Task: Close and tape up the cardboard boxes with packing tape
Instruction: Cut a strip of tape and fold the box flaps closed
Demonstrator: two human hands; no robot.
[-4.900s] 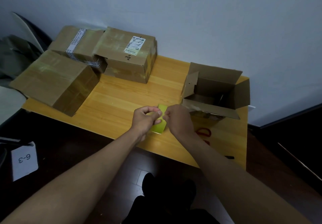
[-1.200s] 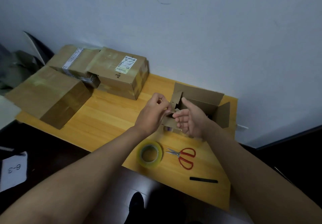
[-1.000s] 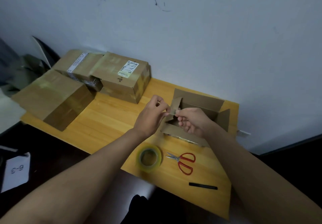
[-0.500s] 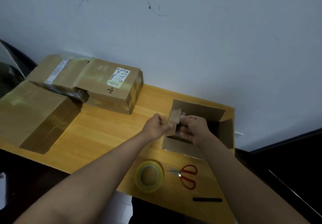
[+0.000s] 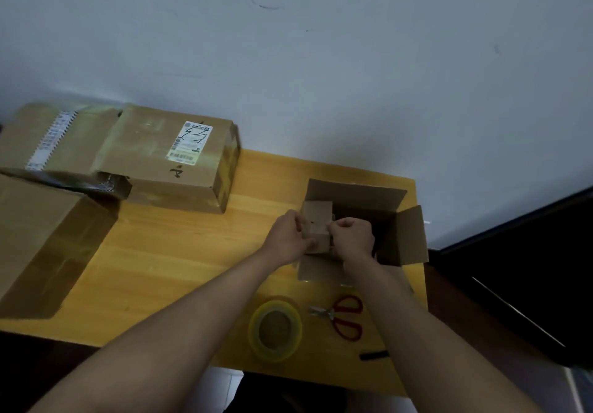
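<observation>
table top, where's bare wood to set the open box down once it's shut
The widest bare wood on the table lies left of the left hand, between the labelled box, the big box and the open box. The near right corner is crowded: tape roll, scissors, a black stick.

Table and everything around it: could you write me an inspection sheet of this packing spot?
Surface: wooden table, against a pale wall.
Job's things: open box, its left flap held up; tape roll lying flat near the front edge.
Clutter: red scissors; small black object; three closed boxes at left.
Hands: left hand and right hand both grip the flap.
Cables: nothing seen.
Surroundings: dark floor at right.
</observation>
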